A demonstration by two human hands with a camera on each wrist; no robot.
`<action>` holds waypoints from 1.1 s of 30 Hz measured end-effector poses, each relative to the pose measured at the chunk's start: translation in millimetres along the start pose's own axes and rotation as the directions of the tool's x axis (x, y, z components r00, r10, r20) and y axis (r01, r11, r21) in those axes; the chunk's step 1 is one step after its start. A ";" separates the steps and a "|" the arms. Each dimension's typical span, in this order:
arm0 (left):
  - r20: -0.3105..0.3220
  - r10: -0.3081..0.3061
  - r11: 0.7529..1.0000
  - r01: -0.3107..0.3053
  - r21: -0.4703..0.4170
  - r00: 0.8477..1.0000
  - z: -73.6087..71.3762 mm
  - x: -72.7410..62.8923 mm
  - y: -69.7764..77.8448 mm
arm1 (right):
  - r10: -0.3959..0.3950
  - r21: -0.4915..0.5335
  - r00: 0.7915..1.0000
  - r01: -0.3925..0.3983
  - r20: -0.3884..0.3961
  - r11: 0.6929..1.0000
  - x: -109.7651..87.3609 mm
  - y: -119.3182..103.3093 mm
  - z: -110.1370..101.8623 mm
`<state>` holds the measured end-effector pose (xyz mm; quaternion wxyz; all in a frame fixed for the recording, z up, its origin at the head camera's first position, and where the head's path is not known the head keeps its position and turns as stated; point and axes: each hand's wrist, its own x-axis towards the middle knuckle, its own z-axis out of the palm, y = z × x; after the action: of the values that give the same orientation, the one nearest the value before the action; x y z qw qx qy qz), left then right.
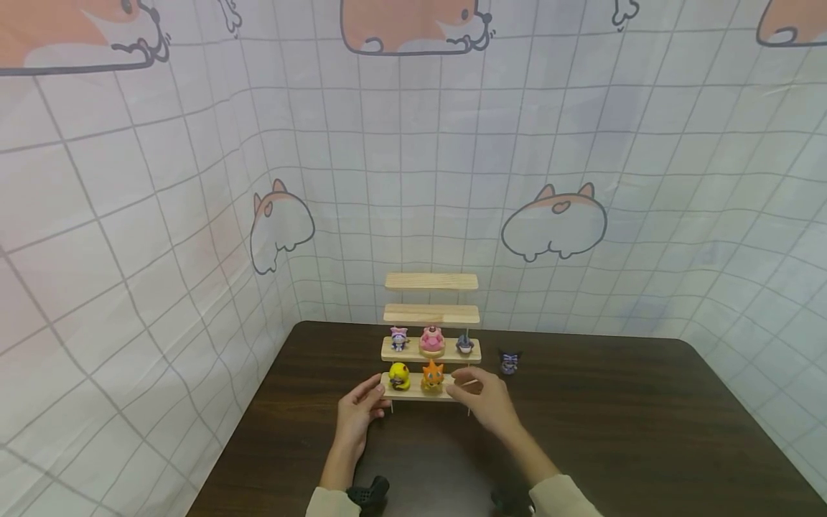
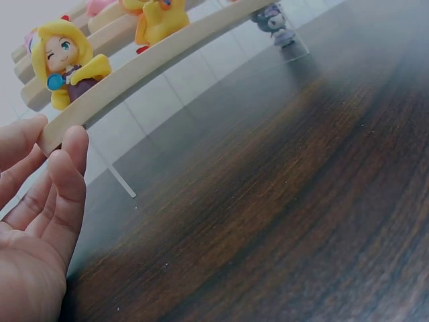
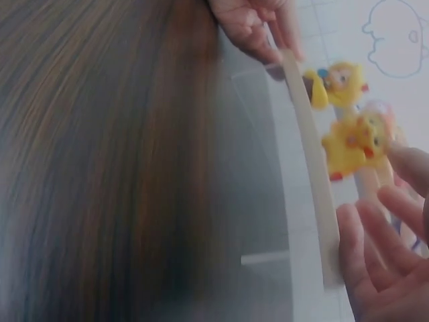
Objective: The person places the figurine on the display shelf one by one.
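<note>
A tiered wooden display shelf (image 1: 431, 314) on clear supports stands at the table's far side. My left hand (image 1: 358, 414) pinches the left end of its lowest board (image 2: 87, 114), thumb above and fingers underneath. Over that board's right end, my right hand (image 1: 489, 402) has its fingers spread, fingertips close to an orange-eared yellow figurine (image 1: 432, 376). In the right wrist view, some of its fingers (image 3: 348, 231) lie along the board's end. Left of that figurine sits a yellow-haired doll figurine (image 2: 64, 60).
One tier up are a small pink-and-purple figurine (image 1: 399, 339), a pink figurine (image 1: 431, 340) and a grey-blue figurine (image 1: 464, 344). A dark purple figurine (image 1: 509, 362) stands on the dark wood table (image 1: 614, 416), right of the shelf. Behind hangs a gridded corgi-print curtain (image 1: 439, 158).
</note>
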<state>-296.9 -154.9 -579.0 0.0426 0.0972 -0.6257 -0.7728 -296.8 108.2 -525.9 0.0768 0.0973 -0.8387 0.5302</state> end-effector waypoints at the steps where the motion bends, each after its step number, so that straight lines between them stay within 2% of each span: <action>1: 0.001 0.002 1.000 -0.002 0.001 1.000 0.2 0.2 -0.1 | -0.003 -0.015 1.000 0.003 0.003 1.000 -0.9 1.8 -4.1; 7: 0.006 0.009 1.000 -0.009 -0.005 1.000 0.2 1.0 -0.5 | 0.000 -0.058 1.000 0.000 0.003 0.998 -4.4 18.4 -25.8; 14: 0.006 0.011 1.000 -0.011 -0.011 1.000 0.0 0.3 -0.8 | 0.046 -0.090 0.999 -0.048 -0.025 0.995 -7.7 41.2 -49.7; 20: 0.003 0.012 1.000 -0.012 -0.006 1.000 0.5 -0.5 0.0 | 0.127 -0.045 0.990 -0.129 -0.056 0.991 -5.9 60.6 -67.4; 25: 0.006 0.008 1.000 -0.008 -0.001 1.000 0.3 -1.0 0.7 | 0.220 0.006 0.971 -0.220 -0.095 0.975 1.4 73.5 -78.6; 29: 0.006 0.008 1.000 -0.008 0.003 1.000 0.1 -0.5 0.6 | 0.260 0.029 0.960 -0.258 -0.107 0.966 8.1 83.4 -85.0; 33: 0.006 0.010 1.000 -0.010 0.000 1.000 -0.4 -0.2 0.0 | 0.276 0.062 0.957 -0.271 -0.087 0.961 14.1 91.0 -89.1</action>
<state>-296.7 -155.3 -579.0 0.0444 0.0917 -0.6264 -0.7728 -330.5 225.7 -564.2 0.0401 -0.0429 -0.8261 0.5604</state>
